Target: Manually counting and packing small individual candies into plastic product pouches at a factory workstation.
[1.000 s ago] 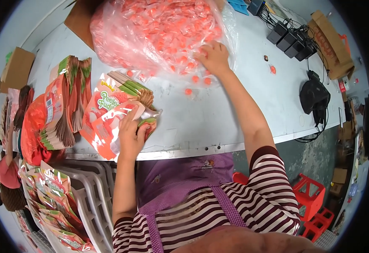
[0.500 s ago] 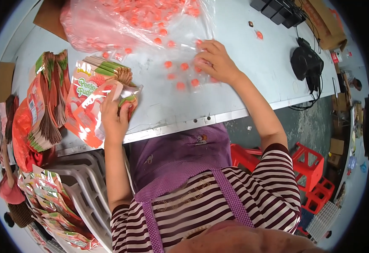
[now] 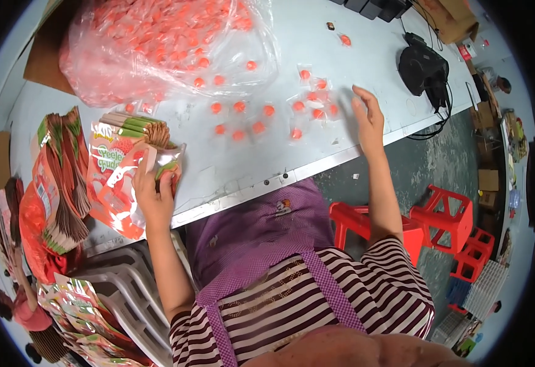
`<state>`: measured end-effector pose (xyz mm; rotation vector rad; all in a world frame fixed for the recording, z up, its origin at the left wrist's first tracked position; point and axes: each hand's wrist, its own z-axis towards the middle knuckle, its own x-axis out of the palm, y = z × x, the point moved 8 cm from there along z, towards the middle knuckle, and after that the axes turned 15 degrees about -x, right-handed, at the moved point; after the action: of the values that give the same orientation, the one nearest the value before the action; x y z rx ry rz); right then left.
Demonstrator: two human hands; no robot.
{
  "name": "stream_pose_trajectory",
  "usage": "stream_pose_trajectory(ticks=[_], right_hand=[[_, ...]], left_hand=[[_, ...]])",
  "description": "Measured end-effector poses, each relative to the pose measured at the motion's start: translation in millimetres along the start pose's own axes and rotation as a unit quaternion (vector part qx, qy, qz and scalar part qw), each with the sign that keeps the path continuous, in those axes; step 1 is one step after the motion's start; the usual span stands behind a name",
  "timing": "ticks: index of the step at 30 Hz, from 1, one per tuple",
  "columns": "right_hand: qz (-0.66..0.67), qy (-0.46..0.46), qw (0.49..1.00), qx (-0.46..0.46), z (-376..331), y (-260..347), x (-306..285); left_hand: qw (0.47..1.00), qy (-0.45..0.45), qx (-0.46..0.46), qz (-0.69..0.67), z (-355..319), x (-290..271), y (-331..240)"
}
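Observation:
My left hand (image 3: 155, 199) grips the open edge of a red and green pouch (image 3: 109, 174), thumb and fingers closed on it. This pouch lies at the front of a fanned stack of the same flat pouches (image 3: 134, 125). Over to the right, my right hand (image 3: 370, 121) hovers above the table with fingers stretched and nothing held. Beside it lies a loose cluster of clear-wrapped red candies (image 3: 318, 113). A second group of wrapped candies (image 3: 258, 127) is spread between my hands. Behind them, a large clear plastic bag (image 3: 261, 46) is full of such candies.
More flat pouches (image 3: 62, 177) are fanned at the left. Filled pouches (image 3: 90, 306) stand in a grey crate (image 3: 136, 293) below. A black device with cables (image 3: 423, 66) sits at the right, and red stools (image 3: 442, 217) stand on the floor. Another person (image 3: 29, 312) is at far left.
My right hand has left the candies and moved right, its fingers now straightened. The candies lie in two groups. My left hand keeps its hold on the pouch. The whole view has shifted.

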<state>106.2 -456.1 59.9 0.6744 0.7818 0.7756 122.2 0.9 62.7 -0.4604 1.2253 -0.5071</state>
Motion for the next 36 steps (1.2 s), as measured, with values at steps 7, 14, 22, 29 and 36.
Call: stream_pose_trajectory(ticks=[7, 14, 22, 29, 36], right_hand=[[-0.168, 0.006, 0.986, -0.016, -29.7, 3.6, 0.2], [-0.163, 0.015, 0.986, -0.020, -29.2, 1.5, 1.3], [-0.163, 0.009, 0.986, -0.013, -29.1, 1.9, -0.3], [-0.152, 0.005, 0.988, 0.007, -31.3, 0.6, 0.7], [-0.120, -0.026, 0.992, -0.002, -32.9, 1.5, -3.9]], left_hand=[[1.000, 0.006, -0.007, 0.008, -1.8, -0.8, 2.6], [0.999, -0.026, 0.015, 0.016, -1.2, -2.3, -0.6], [0.999, 0.015, -0.027, -0.007, -0.4, 1.8, 6.7], [1.000, -0.005, -0.015, -0.003, -1.9, 0.2, 6.9], [0.999, 0.007, -0.035, -0.012, -1.1, 1.3, 10.0]])
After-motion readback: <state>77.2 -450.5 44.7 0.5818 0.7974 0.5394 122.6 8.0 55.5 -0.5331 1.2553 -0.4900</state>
